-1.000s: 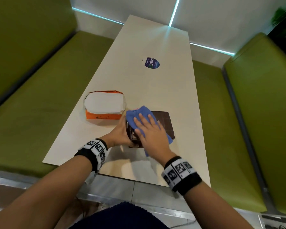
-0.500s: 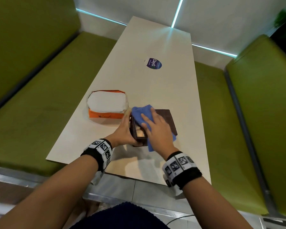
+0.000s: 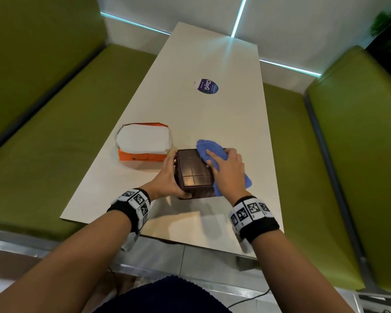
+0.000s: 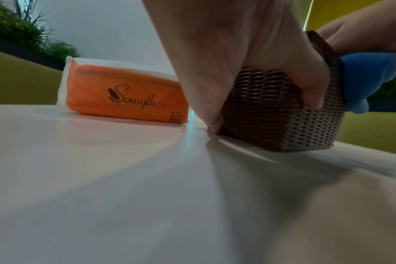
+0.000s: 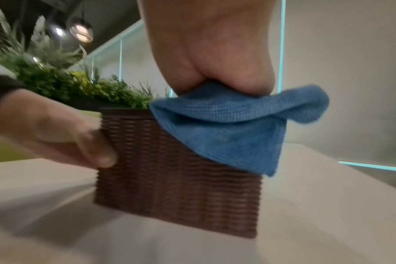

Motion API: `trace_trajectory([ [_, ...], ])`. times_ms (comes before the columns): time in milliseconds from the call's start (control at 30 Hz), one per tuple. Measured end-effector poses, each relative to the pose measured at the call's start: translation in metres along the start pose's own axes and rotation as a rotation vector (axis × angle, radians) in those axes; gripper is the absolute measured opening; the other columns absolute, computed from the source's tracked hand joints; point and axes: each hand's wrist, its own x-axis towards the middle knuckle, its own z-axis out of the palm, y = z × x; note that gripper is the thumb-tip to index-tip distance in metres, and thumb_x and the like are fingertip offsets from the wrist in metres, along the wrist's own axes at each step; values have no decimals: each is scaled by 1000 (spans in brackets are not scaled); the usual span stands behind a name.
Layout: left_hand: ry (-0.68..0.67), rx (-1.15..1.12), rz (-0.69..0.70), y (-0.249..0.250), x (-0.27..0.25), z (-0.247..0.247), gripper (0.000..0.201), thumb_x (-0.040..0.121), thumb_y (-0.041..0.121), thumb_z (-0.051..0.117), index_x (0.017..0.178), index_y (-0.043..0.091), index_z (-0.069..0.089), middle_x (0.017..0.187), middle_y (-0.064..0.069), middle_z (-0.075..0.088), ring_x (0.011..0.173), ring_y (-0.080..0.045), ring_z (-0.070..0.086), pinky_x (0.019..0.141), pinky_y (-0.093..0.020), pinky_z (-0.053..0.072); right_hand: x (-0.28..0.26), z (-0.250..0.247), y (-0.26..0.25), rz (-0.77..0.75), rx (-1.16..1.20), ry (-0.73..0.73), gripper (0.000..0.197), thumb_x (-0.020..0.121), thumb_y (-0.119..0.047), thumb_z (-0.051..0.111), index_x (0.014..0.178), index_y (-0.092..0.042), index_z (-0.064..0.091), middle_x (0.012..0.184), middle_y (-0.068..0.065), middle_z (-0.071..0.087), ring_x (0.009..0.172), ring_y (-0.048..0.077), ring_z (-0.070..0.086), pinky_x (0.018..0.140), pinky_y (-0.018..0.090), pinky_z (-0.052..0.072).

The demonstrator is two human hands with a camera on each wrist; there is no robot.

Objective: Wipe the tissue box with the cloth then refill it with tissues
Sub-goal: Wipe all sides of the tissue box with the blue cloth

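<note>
A brown woven tissue box stands on the table with a gridded face up. My left hand grips its left side, the thumb on the near wall; in the left wrist view the fingers curl round the weave. My right hand holds a blue cloth bunched against the box's top right edge. In the right wrist view the cloth hangs over the box's upper corner. An opened orange tissue pack with white tissues showing lies just left of the box.
The long beige table carries a round purple sticker farther back. Green benches run along both sides. The table's near edge is close behind my wrists. Plants stand beyond the bench.
The box has been turned from tilted with its inside showing to its gridded face up. My right hand and the cloth have shifted to the box's right edge.
</note>
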Motion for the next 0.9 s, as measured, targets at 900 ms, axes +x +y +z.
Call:
trace_trajectory([
  [900,-32,-55,-29,-12,7,3,146,36,25,93,151,17,4,149,-5,24,133,-14,36,108,-19,38,17,-31,-24,136,35,-163,45,100,-51,29,135,-27,45,130,15,38,122,35,37,101,42,34],
])
